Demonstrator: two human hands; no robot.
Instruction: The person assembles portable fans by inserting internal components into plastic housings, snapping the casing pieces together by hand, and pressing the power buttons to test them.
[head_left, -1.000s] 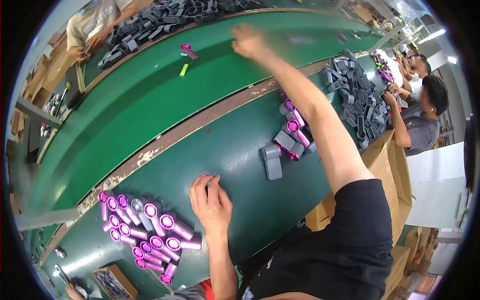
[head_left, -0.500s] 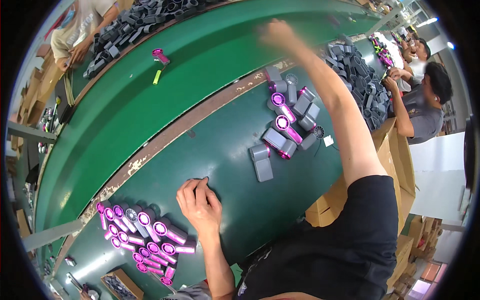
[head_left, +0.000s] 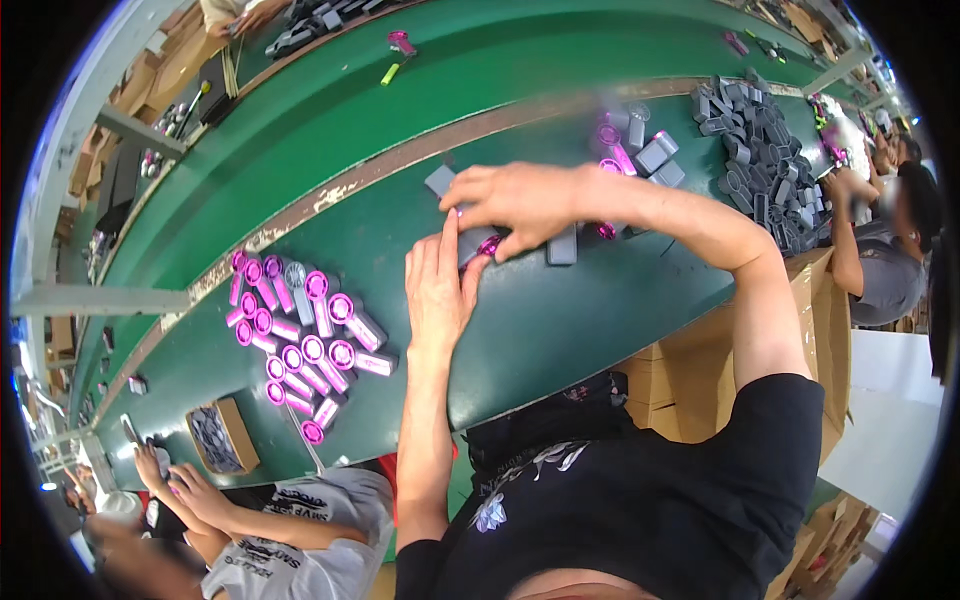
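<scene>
Both of my hands meet over the middle of the green tabletop [head_left: 530, 320]. Between them is a grey handheld fan with a pink ring [head_left: 488, 245], mostly covered by fingers. My left hand [head_left: 440, 285] has its fingers along the fan's near left side, thumb against it. From above, my right hand [head_left: 530, 205] curls its fingers and thumb around the same fan. A grey block-shaped part [head_left: 440, 180] shows just past the right fingertips; whether it is joined to the fan is hidden. Beneath the right wrist stands another grey piece [head_left: 562, 245].
Pink-and-grey handheld fans [head_left: 313, 350] lie grouped at left. More grey-and-pink fans [head_left: 655, 155] lie right, beside a heap of grey housings [head_left: 765, 165]. A green conveyor belt [head_left: 300, 140] runs behind a worn ledge. An open cardboard box [head_left: 740, 350] stands near right; co-workers sit on both sides.
My right hand has come back from over the belt to the table's middle and joined my left hand on a fan. The view has shifted, bringing a co-worker into sight at lower left.
</scene>
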